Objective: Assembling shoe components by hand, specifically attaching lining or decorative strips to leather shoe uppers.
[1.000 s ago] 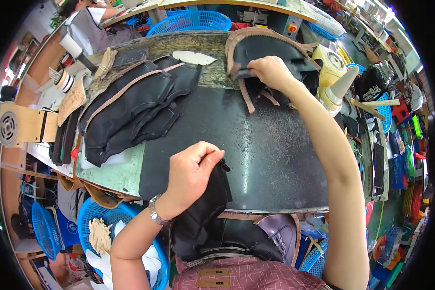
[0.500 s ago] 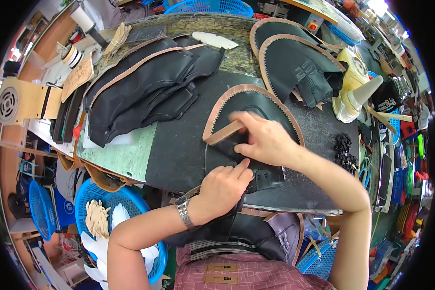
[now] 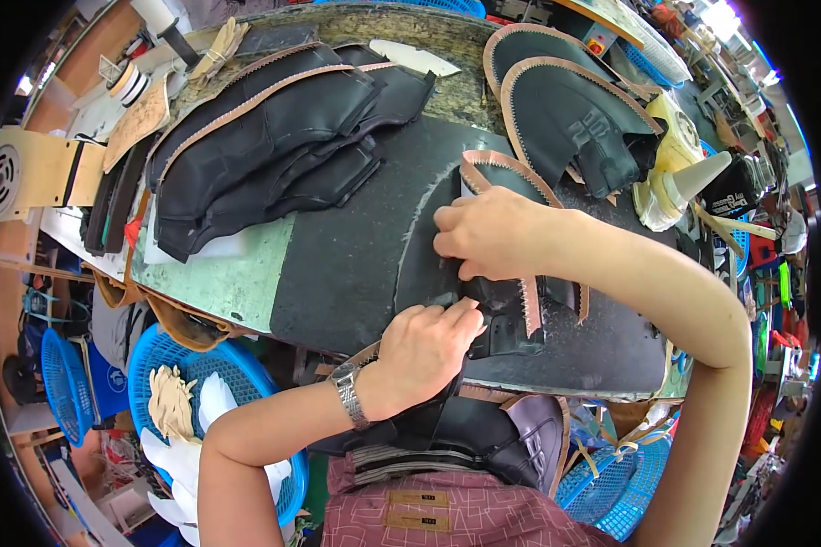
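Black piece (image 3: 429, 264) lies on the dark mat (image 3: 337, 264) in the middle of the bench, its toothed brown trim (image 3: 531, 310) folded over on the right. Right hand (image 3: 497, 232) bears on it from above with fingers curled (whether they pinch the leather, I cannot tell). Left hand (image 3: 429, 351), with a watch (image 3: 348, 397) at the wrist, touches its near edge with the fingertips; its grip, too, I cannot tell. More trimmed black pieces (image 3: 556, 123) overlap at the far right, beside a pale cone (image 3: 698, 180). A black stack (image 3: 265, 132) fills the left, with a white cutout (image 3: 414, 57) beyond it. Blue basket (image 3: 141, 365) stands near left, holding white and cream scraps (image 3: 173, 401).
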Tool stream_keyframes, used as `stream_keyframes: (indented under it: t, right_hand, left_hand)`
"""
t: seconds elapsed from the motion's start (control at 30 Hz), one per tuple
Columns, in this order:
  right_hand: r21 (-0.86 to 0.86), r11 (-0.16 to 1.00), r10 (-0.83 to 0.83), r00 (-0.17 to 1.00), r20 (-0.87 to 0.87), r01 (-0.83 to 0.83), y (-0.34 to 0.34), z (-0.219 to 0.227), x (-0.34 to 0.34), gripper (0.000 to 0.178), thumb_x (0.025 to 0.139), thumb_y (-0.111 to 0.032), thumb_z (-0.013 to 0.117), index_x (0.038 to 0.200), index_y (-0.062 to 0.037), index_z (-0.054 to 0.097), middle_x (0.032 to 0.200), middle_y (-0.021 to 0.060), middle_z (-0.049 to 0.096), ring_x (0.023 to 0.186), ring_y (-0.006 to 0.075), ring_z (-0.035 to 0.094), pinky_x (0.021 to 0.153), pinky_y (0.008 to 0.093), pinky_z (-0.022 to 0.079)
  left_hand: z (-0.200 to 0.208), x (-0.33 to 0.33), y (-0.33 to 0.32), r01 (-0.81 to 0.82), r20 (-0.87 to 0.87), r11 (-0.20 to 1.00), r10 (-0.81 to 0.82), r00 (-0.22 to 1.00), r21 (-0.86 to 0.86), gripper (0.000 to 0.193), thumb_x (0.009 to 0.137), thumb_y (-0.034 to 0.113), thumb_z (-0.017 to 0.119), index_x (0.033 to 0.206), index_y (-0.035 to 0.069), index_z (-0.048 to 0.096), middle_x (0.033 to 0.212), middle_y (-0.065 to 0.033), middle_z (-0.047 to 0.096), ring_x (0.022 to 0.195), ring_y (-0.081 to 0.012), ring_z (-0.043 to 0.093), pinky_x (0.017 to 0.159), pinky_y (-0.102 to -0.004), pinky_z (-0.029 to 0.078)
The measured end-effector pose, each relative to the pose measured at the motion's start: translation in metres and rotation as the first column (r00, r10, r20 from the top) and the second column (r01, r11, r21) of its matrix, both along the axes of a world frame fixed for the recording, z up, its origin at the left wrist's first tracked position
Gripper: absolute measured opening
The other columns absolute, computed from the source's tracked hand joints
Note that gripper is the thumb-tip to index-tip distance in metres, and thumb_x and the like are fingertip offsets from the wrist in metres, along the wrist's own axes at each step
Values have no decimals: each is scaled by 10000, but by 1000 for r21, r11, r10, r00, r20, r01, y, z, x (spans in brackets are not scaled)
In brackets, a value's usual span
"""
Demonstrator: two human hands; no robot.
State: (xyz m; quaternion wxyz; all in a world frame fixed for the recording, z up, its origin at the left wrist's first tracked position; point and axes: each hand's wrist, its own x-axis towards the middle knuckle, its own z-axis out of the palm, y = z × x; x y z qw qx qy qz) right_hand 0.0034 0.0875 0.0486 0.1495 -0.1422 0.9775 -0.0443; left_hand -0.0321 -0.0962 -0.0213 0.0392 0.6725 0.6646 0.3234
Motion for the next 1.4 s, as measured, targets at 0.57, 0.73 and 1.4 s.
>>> stream_keyframes:
  t: [0.57,0.73,1.4]
  right_hand:
    - [-331,943,-200,734,-649,-35,-3,-69,78,320,671,-155,719,952,-57,601,1015,62,527,891,237,537,810,358,467]
    - [-336,941,-259,710,-654,33,-10,-66,80,297,681,-163,703,947,-64,617,1058,54,533,918,222,540,815,348,459]
    - [-584,809,-434,740,-513,69,-5,-73,82,237,712,-196,729,870,-59,618,969,59,561,915,225,542,823,354,430]
  left_hand:
    - [36,-35,29,233,751,807,342,565,-543,176,873,121,645,925,-45,673,810,-5,645,722,-62,547,676,-224,455]
    - [39,-27,26,259,770,789,375,516,-558,176,870,131,650,848,-43,666,842,-14,627,721,-48,514,679,-204,426]
    - [19,-16,25,-59,541,880,341,769,-470,177,875,125,626,892,-46,668,849,-31,667,776,-63,551,663,-233,451]
